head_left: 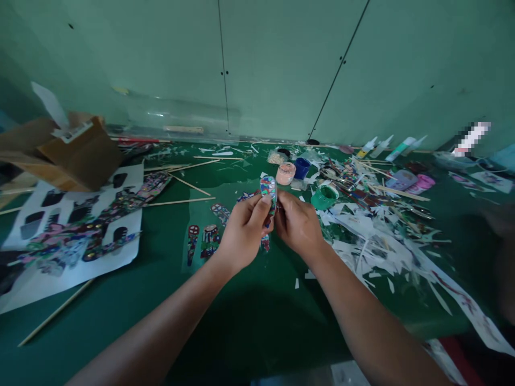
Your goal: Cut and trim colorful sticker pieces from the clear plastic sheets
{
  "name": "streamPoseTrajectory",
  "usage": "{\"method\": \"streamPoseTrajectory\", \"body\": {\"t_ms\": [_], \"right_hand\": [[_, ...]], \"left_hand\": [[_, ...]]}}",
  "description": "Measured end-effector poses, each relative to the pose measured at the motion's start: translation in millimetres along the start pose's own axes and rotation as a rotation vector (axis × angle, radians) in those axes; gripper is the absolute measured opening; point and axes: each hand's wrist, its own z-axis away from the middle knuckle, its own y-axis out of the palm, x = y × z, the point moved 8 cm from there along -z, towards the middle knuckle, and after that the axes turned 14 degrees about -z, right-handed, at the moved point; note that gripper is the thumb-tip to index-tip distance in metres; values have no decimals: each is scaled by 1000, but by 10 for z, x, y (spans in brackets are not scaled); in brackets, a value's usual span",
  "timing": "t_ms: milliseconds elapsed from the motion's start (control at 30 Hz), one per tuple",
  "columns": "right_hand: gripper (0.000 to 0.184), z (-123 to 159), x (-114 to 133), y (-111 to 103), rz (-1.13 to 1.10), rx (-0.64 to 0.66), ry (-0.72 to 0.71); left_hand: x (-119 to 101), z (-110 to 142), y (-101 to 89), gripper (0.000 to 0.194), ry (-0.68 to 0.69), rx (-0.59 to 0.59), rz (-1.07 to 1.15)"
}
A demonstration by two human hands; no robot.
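Note:
Above the green table (161,300), both my hands meet around a small colourful patterned cut-out piece (268,190). My left hand (245,230) pinches its side with thumb and fingers closed. My right hand (298,222) is closed against the piece's right edge, its fingertips hidden behind it. The piece's top sticks up above my fingers; a lower bit shows beneath my hands. Similar decorated cut-outs (203,241) lie on the table just left of my hands.
A white sheet with cut-out holes and patterned pieces (72,236) lies left, beside a cardboard box (76,153). Thin wooden sticks (181,202) are scattered about. Small paint pots, green (324,197), blue (301,167) and pink (285,173), stand behind. Paper scraps (374,241) cover the right.

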Motion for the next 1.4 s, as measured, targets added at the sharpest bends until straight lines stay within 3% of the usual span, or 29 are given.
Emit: {"method": "streamPoseTrajectory", "body": {"t_ms": [167,433,833,967,1067,1233,1400], "right_hand": [[28,-8,14,-18,60,-16,-28],[30,22,-104,0,83,-35,78],[38,25,-93,-76,36,-68,184],[42,14,-202,-101,29,-67,250],[39,11,-344,-182,2,-163,324],[30,16,-396,-136,-216,-188,313],[21,33,-395,-95,-549,-222,391]], "left_hand": [[-51,-7,22,41,21,68,3],[-59,21,127,37,-4,153,29],[-34,53,242,34,-71,243,189],[-17,96,307,35,-60,271,190],[-41,129,360,36,-35,304,144],[-65,85,197,38,18,133,-23],[-26,29,34,37,12,-8,-151]]}}
